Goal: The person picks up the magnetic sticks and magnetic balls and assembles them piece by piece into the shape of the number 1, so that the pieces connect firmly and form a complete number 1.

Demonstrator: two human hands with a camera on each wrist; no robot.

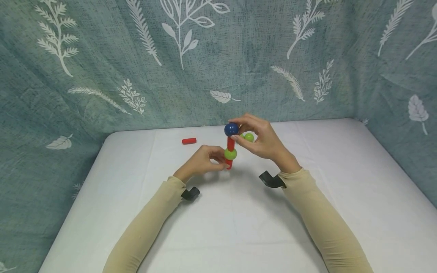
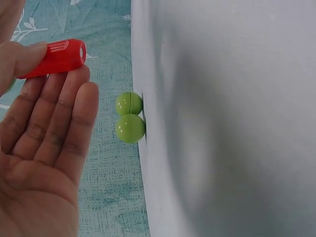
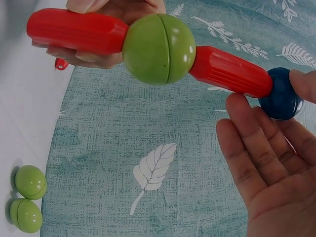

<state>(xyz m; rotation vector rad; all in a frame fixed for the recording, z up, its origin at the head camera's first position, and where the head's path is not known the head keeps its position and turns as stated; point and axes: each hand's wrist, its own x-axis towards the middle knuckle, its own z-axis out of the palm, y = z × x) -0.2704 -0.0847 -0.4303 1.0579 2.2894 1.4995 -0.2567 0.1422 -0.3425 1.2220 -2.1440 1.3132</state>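
Observation:
A joined column stands between the hands: a lower red rod [image 3: 76,32], a green ball [image 3: 159,48], an upper red rod [image 3: 232,71] and a dark blue ball [image 3: 280,94] on top. My left hand [image 1: 204,161] pinches the lower red rod between thumb and fingers, as the left wrist view also shows. My right hand [image 1: 261,138] holds the blue ball between thumb and fingertips. In the right wrist view the column runs slightly bent from hand to hand. Whether the lower rod's end touches the table cannot be told.
On the white table [image 1: 211,227] a loose red rod [image 1: 189,141] lies at the back, left of the column. Two green balls [image 2: 130,128] sit side by side behind the right hand. A patterned teal cloth [image 1: 205,76] hangs along the table's far edge.

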